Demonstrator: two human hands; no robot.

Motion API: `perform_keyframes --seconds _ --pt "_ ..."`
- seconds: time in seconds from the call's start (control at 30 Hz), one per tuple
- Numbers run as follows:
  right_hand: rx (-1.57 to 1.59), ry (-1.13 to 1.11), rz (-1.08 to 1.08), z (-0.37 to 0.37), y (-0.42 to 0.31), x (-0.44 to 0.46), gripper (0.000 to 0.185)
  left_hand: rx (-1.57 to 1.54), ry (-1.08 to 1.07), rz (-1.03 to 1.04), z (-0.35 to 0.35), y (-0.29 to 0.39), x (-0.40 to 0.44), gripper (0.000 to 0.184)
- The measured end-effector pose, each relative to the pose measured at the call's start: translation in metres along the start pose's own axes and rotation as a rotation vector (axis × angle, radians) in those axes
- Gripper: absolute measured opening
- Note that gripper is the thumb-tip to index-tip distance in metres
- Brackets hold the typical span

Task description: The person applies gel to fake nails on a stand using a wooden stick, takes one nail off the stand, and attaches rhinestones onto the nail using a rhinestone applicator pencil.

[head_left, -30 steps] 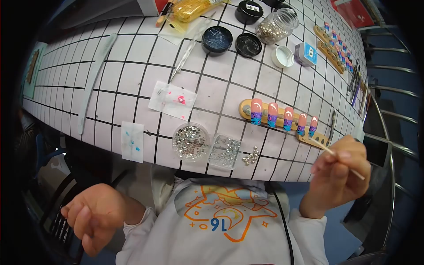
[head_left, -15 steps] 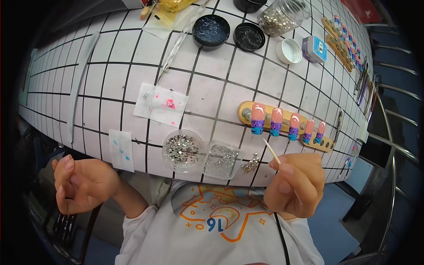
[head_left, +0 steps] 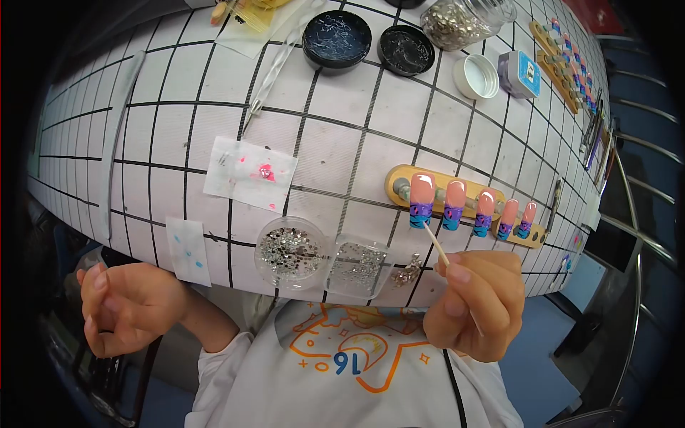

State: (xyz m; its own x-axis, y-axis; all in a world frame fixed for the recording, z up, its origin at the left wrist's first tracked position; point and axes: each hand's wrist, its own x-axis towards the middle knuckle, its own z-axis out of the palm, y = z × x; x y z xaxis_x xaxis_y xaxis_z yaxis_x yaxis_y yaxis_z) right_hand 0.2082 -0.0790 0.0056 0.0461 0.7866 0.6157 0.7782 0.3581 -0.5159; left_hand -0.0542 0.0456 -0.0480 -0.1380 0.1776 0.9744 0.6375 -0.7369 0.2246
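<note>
My right hand [head_left: 479, 303] pinches a thin wooden stick [head_left: 437, 246] near the table's front edge. The stick's tip is at the lower end of the leftmost false nail [head_left: 421, 200]; whether it touches cannot be told. Several pink, purple and blue nails stand in a row on a wooden holder [head_left: 448, 187]. Off the table's front edge at the left, my left hand [head_left: 128, 303] is palm up, fingers loosely curled and apart, holding nothing. A round dish of silver gems [head_left: 290, 252], a square box of clear gems [head_left: 358, 267] and loose metallic beads [head_left: 407, 272] lie left of my right hand.
Two paper pieces carry pink bits [head_left: 251, 173] and blue bits [head_left: 188, 252]. Farther back are an open black jar [head_left: 336, 38], a black lid [head_left: 406, 51], a white cap [head_left: 476, 76], a bead jar [head_left: 464, 23], a blue-topped box [head_left: 519, 73] and more nails [head_left: 571, 60].
My right hand has moved left with the stick, from the rightmost nails to the leftmost one. My left hand has shifted slightly up and left. The camera view has shifted.
</note>
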Motion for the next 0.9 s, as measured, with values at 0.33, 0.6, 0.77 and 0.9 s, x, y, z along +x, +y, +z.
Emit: perform_keyframes --seconds 0.33,0.6,0.77,0.9 --pt "-0.003 0.049 0.006 0.000 0.001 -0.001 0.037 0.001 -0.002 -0.004 -0.001 0.001 0.001 0.027" --pt "-0.004 0.011 -0.002 0.001 0.002 0.000 0.034 -0.011 -0.017 0.005 -0.010 0.002 0.005 0.026" --pt "-0.013 0.083 0.000 0.000 0.001 -0.003 0.031 -0.047 0.018 0.015 -0.015 0.000 0.009 0.026" --pt "-0.097 0.176 -0.081 0.000 0.009 -0.006 0.016 -0.061 0.061 -0.013 -0.017 0.000 0.012 0.027"
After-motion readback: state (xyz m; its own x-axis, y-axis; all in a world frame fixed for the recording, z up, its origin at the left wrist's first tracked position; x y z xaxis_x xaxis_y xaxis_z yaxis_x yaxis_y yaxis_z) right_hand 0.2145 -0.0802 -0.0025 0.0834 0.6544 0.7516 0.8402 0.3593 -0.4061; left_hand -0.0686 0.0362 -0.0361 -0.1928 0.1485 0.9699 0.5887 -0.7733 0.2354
